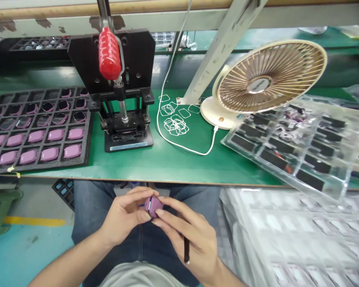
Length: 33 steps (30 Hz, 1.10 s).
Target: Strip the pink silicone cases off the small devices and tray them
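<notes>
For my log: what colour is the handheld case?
The case is lilac pink, best in the head view.

Reach fwd from L hand [122,217] & R hand [191,243] to green bench [179,171] is being hemmed in: foam tray [48,167] & lever press [127,139] on L side, clear plastic tray [287,133] & desk fan [269,77] on R. Gap betw. press & fan is being crossed by white cable [179,146] & film outlines [175,124].

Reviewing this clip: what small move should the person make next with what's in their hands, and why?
Probably the right hand should tip the slim dark tool up toward the lilac part: the left hand and right fingers pinch the part, a pale strip shows on its edge, and the tool's tip points downward, away from it.
</notes>
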{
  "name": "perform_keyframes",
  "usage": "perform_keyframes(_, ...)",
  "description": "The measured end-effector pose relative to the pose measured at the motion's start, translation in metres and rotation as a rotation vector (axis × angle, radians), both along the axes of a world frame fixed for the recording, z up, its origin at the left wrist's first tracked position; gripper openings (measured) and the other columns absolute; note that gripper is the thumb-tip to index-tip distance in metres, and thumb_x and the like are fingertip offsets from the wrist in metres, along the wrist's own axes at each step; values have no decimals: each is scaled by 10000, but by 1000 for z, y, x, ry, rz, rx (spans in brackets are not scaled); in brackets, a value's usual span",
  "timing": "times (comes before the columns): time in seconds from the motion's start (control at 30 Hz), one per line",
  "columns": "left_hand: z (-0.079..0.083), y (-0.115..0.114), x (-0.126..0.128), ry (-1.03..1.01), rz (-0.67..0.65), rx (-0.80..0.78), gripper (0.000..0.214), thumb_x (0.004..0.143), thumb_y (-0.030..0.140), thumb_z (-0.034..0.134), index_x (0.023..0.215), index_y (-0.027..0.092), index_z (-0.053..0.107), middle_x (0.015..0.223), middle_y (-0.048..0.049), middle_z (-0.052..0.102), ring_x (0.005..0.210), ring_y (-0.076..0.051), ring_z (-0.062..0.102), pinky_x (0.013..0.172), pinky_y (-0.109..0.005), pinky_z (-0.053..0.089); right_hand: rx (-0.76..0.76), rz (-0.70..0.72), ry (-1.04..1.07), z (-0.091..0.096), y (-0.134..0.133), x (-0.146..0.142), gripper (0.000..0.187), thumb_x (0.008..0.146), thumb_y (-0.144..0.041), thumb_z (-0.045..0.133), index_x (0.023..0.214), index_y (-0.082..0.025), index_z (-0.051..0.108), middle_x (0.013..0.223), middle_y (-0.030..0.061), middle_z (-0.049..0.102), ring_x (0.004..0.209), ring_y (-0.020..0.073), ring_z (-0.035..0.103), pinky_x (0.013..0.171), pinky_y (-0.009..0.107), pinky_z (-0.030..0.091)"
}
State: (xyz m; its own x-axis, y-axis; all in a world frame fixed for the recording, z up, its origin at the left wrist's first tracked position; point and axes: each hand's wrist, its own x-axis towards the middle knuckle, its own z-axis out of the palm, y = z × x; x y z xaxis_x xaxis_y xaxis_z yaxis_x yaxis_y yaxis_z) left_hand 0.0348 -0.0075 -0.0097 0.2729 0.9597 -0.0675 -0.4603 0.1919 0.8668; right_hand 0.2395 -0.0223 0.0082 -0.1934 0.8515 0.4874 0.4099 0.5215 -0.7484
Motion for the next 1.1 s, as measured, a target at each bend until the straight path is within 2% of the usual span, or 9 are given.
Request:
perform_keyframes(0.3, 0, 0, 0, 11, -4, 43, 437, 855, 284, 904, 1281, 315, 813, 1312, -108, 739, 1227, -253, 705, 1027, -342, 583, 64, 3, -25, 3, 3, 1, 288, 963, -124, 770, 1224, -245, 793, 1261, 94, 776, 620, 83, 664, 608, 255, 575)
perform_keyframes(0.37, 1, 1, 0, 27, 9, 49, 433, 846, 295, 910, 1269, 313, 819, 1297, -108, 742, 1219, -255, 706, 1039, -354, 582, 85, 3, -59, 3, 2, 1, 325, 971, -114, 752, 1263, -253, 778, 1285, 107, 774, 671, 104, 706, 631, 260, 590)
perform_keyframes(0.53, 1, 0, 0, 87, 31, 55, 431, 851, 291, 904, 1272, 324, 817, 1319, -114, 730, 1231, -272, 700, 1039, -370, 590, 101, 33, -137, -3, -2, -1, 468, 975, -72, 699, 1405, -255, 698, 1396, 156, 730, 965, 198, 806, 740, 299, 639)
perform_keyframes(0.7, -2, -5, 5, 103, 111, 48, 346, 946, 288, 806, 1292, 290, 807, 1456, -131, 672, 1347, -301, 642, 1112, -405, 553, 165, 2, -211, -18, 0, -9, 463, 1001, -72, 661, 1439, -223, 659, 1416, 179, 714, 1024, 214, 809, 755, 301, 638)
perform_keyframes(0.8, 1, -6, 10, 105, 221, -80, 291, 944, 277, 810, 1235, 288, 822, 1298, -97, 769, 1193, -239, 731, 1027, -330, 591, 149, -34, -170, -19, 6, -15, 436, 990, -118, 718, 1408, -219, 644, 1362, 163, 741, 1101, 226, 786, 798, 298, 639)
perform_keyframes(0.87, 5, -6, 12, 68, 253, -159, 296, 957, 280, 799, 1252, 286, 808, 1143, -79, 825, 1033, -204, 782, 946, -304, 616, 52, -67, -102, -15, 10, -17, 395, 980, -212, 756, 1354, -201, 628, 1267, 158, 754, 1098, 240, 770, 813, 315, 634)
perform_keyframes(0.97, 10, -3, 12, -9, 255, -150, 298, 937, 282, 820, 1233, 248, 814, 1044, -86, 847, 922, -198, 801, 885, -302, 631, -121, 11, -97, -6, 15, -16, 253, 1004, -327, 711, 1214, -207, 638, 997, 78, 734, 863, 193, 734, 681, 282, 563)
perform_keyframes(1.03, 11, -1, 11, -25, 246, -139, 284, 907, 265, 850, 1189, 233, 833, 1032, -90, 852, 912, -196, 804, 875, -291, 631, -126, 116, -158, -1, 18, -13, 115, 1037, -292, 627, 1113, -210, 649, 869, 35, 696, 725, 155, 664, 615, 268, 474)
perform_keyframes(1.1, 10, 0, 12, -25, 236, -135, 276, 879, 267, 876, 1151, 225, 848, 1005, -94, 854, 896, -201, 806, 866, -296, 635, -72, 169, -186, 3, 20, -11, 78, 1045, -234, 571, 1026, -204, 640, 797, 18, 666, 648, 137, 599, 591, 279, 411)
